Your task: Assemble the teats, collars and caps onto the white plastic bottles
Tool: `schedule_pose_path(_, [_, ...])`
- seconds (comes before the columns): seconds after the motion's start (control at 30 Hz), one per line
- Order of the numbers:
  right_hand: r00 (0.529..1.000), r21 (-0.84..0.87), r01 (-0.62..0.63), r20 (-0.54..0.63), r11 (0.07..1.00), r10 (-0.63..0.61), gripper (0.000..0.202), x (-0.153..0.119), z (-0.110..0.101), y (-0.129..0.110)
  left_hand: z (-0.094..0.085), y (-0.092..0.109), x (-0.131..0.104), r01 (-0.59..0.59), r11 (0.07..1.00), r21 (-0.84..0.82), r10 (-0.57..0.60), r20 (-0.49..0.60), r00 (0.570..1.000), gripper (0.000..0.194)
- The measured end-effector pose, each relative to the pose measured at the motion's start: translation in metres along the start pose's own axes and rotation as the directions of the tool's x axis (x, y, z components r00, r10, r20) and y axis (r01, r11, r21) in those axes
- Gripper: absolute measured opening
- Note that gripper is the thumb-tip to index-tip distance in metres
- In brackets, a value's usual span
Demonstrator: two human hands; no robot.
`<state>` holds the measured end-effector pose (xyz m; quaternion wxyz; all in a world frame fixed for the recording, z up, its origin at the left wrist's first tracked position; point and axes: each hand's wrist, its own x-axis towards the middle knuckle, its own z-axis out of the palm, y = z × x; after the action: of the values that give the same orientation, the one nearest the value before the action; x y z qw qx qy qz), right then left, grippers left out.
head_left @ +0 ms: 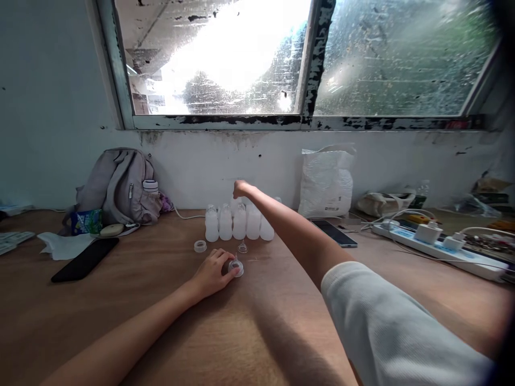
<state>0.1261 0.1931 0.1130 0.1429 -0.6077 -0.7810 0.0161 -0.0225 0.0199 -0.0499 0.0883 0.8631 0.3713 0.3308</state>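
My left hand (214, 272) rests on the wooden table, its thumb and fingers around a clear ring with a nipple (236, 267). Just beyond it lie a clear nipple (242, 247) and a white ring (200, 246). Several frosted white bottles (226, 225) stand upright in a row behind these. My right hand (242, 188) is stretched out above the bottles near the wall, with its fingers curled down. What those fingers hold, if anything, is hidden.
On the left are a grey backpack (118, 187), a black phone (85, 260) and a white tissue (66, 244). A white plastic bag (326, 182), a tablet (333, 233) and a power strip (438, 249) with cables lie to the right.
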Motion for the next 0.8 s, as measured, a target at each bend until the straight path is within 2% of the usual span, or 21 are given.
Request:
schedule_pose_path(0.1, [0.997, -0.009, -0.048, -0.059, 0.999, 0.047, 0.025, -0.004, -0.025, 0.003, -0.001, 0.000, -0.001, 0.002, 1.000, -0.003, -0.002, -0.036, 0.999, 0.018])
schedule_pose_path(0.17, [0.992, -0.005, -0.030, -0.122, 1.000, 0.029, 0.025, -0.013, -0.044, 0.002, -0.003, 0.000, -0.002, 0.015, 1.000, -0.021, -0.016, -0.088, 0.996, 0.016])
schedule_pose_path(0.27, [0.976, -0.002, 0.035, -0.214, 0.999, -0.035, 0.023, -0.039, -0.071, -0.003, -0.006, 0.002, -0.002, 0.069, 0.991, -0.114, -0.086, -0.151, 0.985, 0.016])
schedule_pose_path(0.37, [0.943, 0.004, 0.177, -0.288, 0.984, -0.168, 0.021, -0.073, -0.081, -0.008, -0.009, 0.001, -0.001, 0.153, 0.941, -0.302, -0.213, -0.176, 0.961, 0.018])
schedule_pose_path(0.47, [0.911, 0.047, 0.349, -0.253, 0.936, -0.327, 0.020, -0.105, -0.068, -0.008, -0.009, -0.004, 0.000, 0.200, 0.858, -0.473, -0.327, -0.204, 0.923, 0.021])
schedule_pose_path(0.57, [0.886, 0.106, 0.454, -0.162, 0.885, -0.435, 0.024, -0.128, -0.034, -0.003, -0.007, -0.011, 0.002, 0.248, 0.777, -0.579, -0.435, -0.210, 0.876, 0.025])
schedule_pose_path(0.63, [0.876, 0.157, 0.481, -0.121, 0.862, -0.467, 0.027, -0.138, -0.009, 0.001, -0.007, -0.014, 0.003, 0.248, 0.745, -0.619, -0.470, -0.222, 0.854, 0.027])
schedule_pose_path(0.7, [0.876, 0.230, 0.480, -0.077, 0.847, -0.476, 0.029, -0.145, 0.013, 0.004, -0.009, -0.013, 0.004, 0.215, 0.754, -0.621, -0.461, -0.266, 0.847, 0.027])
schedule_pose_path(0.8, [0.871, 0.341, 0.475, -0.054, 0.811, -0.488, 0.032, -0.152, 0.035, 0.007, -0.016, -0.006, 0.005, 0.143, 0.825, -0.547, -0.377, -0.345, 0.859, 0.022])
